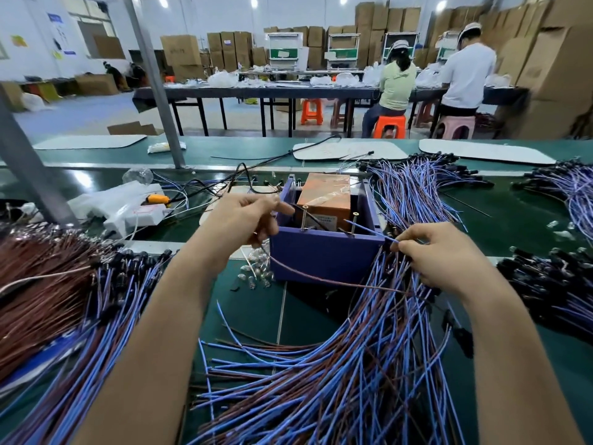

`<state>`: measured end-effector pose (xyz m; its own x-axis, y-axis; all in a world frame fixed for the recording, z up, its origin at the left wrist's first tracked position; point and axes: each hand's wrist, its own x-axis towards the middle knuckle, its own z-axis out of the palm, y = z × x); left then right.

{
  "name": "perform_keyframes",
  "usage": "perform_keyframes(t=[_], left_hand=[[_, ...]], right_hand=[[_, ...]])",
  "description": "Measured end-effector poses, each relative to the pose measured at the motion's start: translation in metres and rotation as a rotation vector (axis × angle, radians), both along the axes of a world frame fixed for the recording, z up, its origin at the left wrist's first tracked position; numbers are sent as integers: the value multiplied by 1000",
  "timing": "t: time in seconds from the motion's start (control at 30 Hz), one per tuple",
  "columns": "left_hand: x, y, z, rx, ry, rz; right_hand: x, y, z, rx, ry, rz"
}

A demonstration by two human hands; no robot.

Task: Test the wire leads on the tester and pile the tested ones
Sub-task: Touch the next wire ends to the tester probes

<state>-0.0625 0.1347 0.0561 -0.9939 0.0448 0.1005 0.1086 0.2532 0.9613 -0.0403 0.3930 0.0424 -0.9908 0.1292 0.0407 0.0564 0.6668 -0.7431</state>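
Observation:
The tester [324, 252] is a purple open box with an orange block inside and two upright screws at its near rim. My left hand [242, 221] hovers at the box's left edge, fingers curled round the bulb end of a lead whose brown wire [321, 279] trails down across the box front. My right hand [442, 252] pinches a blue wire [372, 232] whose tip reaches the right screw. A large heap of blue and brown leads [337, 374] lies below my right hand. Another heap of leads [64, 300] lies under my left forearm.
More lead bundles [417, 187] fan out behind the tester, and others [552, 284] lie at the right. Loose small bulbs [256, 271] lie left of the box. A white bag with an orange tool [134, 203] sits at the left. A grey post [160, 91] rises behind.

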Motion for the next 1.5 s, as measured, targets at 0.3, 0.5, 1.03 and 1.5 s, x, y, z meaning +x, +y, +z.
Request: perform_keyframes(t=[0.3,0.5,1.03,1.5], left_hand=[[-8,-1,-16,-337,-118,-51],[-12,-4,-20,-331,-102,20],[-7,-12,-11,-269,-70,63],[-4,-8,-9,-284,-89,-26]], right_hand=[[2,8,2,-74,-43,-36],[-2,11,-1,-93,-79,-50],[4,10,6,-86,-112,29],[5,8,8,-111,-108,95]])
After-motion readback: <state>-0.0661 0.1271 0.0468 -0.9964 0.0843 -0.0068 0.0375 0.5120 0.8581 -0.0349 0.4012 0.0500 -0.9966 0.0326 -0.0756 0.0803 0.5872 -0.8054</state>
